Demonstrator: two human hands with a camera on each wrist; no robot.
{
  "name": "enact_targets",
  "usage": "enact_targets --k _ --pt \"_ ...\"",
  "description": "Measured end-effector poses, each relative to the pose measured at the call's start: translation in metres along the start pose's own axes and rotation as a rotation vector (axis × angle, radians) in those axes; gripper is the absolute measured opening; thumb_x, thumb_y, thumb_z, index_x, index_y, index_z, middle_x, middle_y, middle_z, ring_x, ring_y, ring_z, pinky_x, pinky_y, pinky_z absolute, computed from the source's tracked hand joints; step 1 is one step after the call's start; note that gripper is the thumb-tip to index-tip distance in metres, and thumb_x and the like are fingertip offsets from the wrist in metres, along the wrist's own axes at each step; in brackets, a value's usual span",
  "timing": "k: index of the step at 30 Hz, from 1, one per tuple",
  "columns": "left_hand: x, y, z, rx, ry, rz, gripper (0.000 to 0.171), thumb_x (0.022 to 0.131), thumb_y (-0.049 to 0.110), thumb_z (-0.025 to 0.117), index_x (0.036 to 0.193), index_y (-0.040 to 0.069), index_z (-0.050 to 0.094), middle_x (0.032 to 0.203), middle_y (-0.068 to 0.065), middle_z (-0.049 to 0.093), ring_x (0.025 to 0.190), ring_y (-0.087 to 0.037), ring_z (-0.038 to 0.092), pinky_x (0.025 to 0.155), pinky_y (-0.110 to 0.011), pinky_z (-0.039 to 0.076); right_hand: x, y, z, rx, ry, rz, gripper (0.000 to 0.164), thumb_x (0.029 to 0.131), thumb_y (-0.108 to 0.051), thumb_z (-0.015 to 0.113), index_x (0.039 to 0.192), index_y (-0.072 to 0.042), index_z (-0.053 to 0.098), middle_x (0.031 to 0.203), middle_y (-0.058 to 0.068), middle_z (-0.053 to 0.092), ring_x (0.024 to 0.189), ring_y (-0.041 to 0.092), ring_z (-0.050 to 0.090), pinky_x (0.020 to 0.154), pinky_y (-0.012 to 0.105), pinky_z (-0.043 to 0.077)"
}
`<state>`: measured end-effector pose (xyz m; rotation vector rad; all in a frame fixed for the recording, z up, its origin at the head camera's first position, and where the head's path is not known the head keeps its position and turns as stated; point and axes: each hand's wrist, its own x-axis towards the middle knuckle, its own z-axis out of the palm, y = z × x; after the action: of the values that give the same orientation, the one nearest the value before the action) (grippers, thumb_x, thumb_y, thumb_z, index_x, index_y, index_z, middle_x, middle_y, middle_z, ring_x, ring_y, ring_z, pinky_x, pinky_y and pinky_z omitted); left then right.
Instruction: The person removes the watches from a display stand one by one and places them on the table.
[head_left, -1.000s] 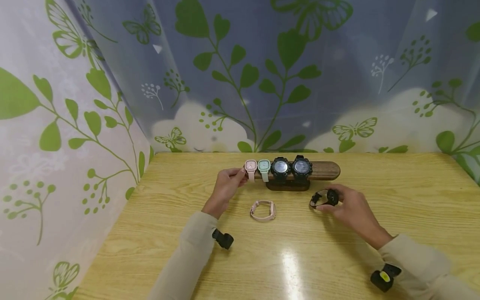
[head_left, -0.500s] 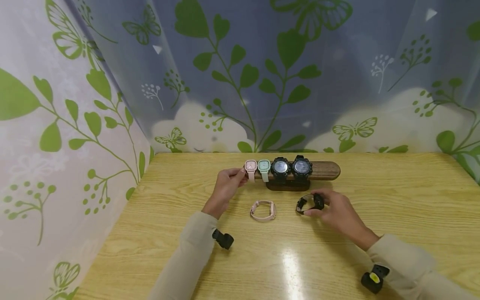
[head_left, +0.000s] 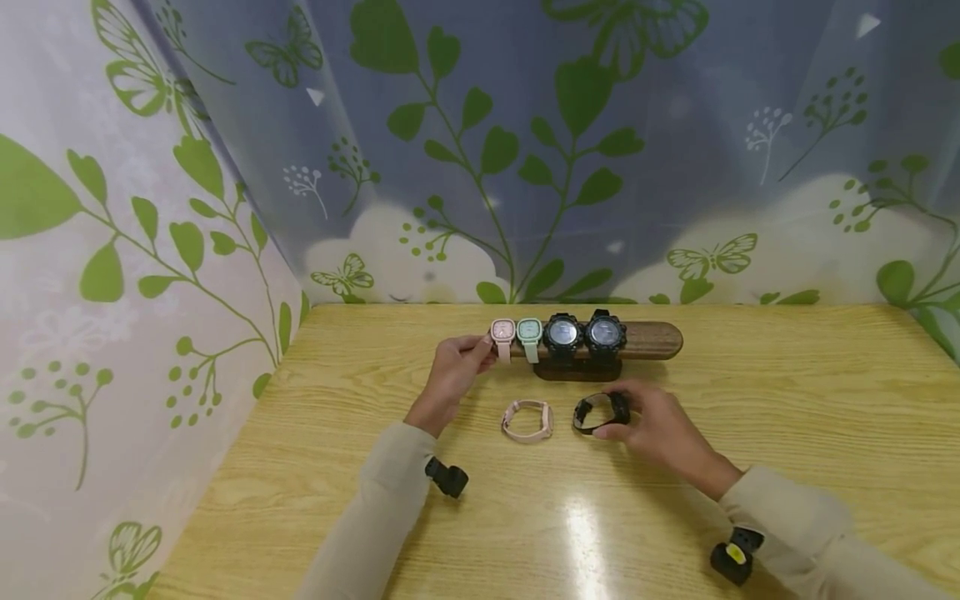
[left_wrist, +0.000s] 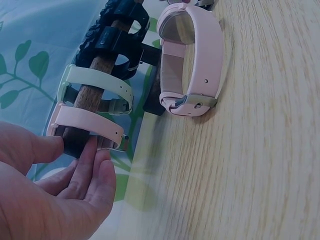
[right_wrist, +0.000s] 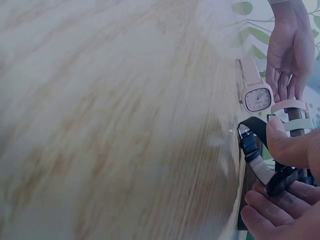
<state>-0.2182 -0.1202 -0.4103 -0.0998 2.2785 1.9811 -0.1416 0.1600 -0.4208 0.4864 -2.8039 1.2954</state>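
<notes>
A dark wooden watch stand carries a pink watch, a mint green watch and two black watches in a row. At its left end, my left hand pinches the bar beside the pink watch, thumb on one side and fingers on the other. My right hand holds another black watch by its case between thumb and fingers, its strap looped and buckled. A second pink watch lies on its side on the table, left of the held one.
The light wood table reaches back to a blue curtain printed with leaves and butterflies. A pale patterned wall covering borders its left side. The stand's right end bears no watch.
My right hand has moved left with the black watch, bringing it close to the loose pink watch. The left hand and the stand have stayed in place.
</notes>
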Motion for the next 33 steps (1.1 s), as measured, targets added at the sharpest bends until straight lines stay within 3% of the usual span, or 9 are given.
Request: enact_targets --k 10,18,33 --pt "0.001 0.001 0.0 -0.02 0.007 -0.017 0.032 0.107 0.018 0.055 0.124 -0.007 0.066 0.106 -0.016 0.069 0.107 -0.031 0.066 0.1 -0.045 0.053 0.002 -0.002 0.006 -0.059 -0.012 -0.043 0.054 0.081 -0.014 0.087 0.126 0.006 0.065 0.124 0.026 0.066 0.111 0.046 0.064 0.092 0.057 0.054" --pt "0.002 0.001 0.0 -0.018 0.007 -0.016 0.031 0.107 0.017 0.055 0.123 -0.007 0.066 0.106 -0.016 0.068 0.108 -0.033 0.066 0.101 -0.045 0.053 0.003 -0.003 0.009 -0.094 -0.029 -0.035 0.053 0.08 -0.018 0.088 0.125 0.003 0.068 0.122 0.02 0.069 0.113 0.04 0.064 0.092 0.056 0.053" --pt "0.001 0.002 0.001 -0.021 -0.001 -0.028 0.032 0.107 0.017 0.055 0.126 -0.007 0.065 0.108 -0.017 0.068 0.113 -0.036 0.064 0.102 -0.045 0.052 0.003 -0.001 0.014 -0.122 -0.061 -0.024 0.058 0.078 -0.021 0.09 0.125 0.004 0.068 0.123 0.02 0.069 0.115 0.041 0.063 0.097 0.056 0.051"
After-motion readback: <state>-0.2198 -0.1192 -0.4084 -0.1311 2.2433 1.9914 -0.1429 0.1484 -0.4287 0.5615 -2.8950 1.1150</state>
